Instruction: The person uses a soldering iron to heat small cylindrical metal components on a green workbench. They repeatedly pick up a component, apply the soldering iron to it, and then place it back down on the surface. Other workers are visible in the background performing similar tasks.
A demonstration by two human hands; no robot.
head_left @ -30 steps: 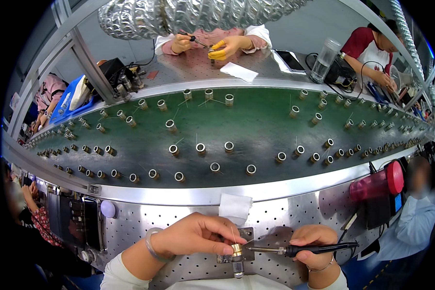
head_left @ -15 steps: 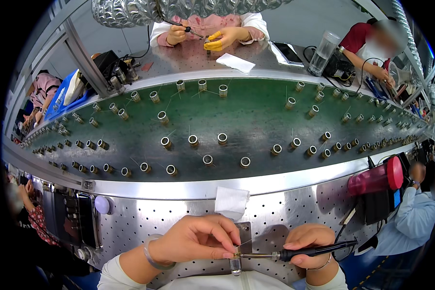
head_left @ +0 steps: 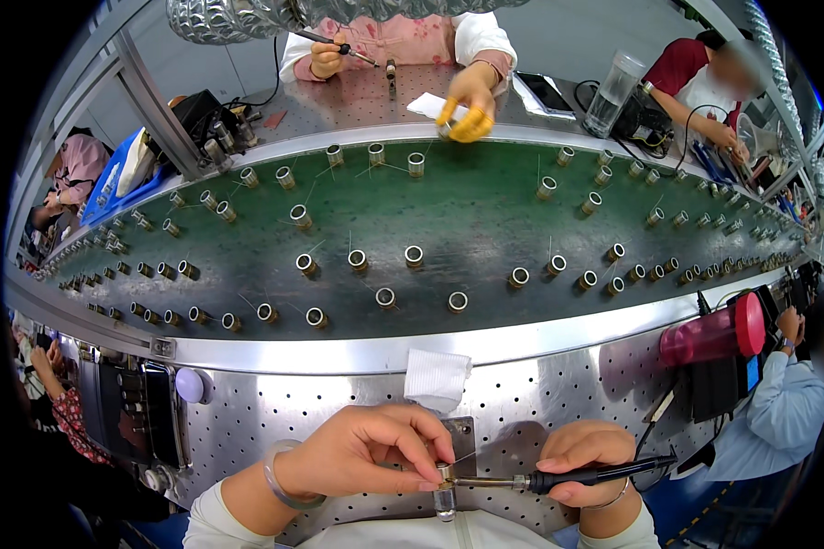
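Observation:
My left hand (head_left: 371,451) pinches a small brass cylindrical part (head_left: 444,475) that sits on a small metal fixture (head_left: 446,499) at the near edge of the perforated steel bench (head_left: 558,393). A thin wire rises from the part. In my right hand (head_left: 584,455) lies a black-handled soldering iron (head_left: 577,476), held level with its tip touching the part. On my left wrist is a clear bracelet.
A green conveyor belt (head_left: 467,215) carries several brass cylinders beyond the bench. A folded white cloth (head_left: 437,379) lies ahead of my hands. A pink bottle (head_left: 710,335) lies at right, a phone (head_left: 158,412) at left. Other people work across and beside the belt.
The view has tilted down and the belt's parts drifted left. My hands stay together at the fixture, the iron tip still at the part. The person opposite reached a yellow-gloved hand to the belt edge.

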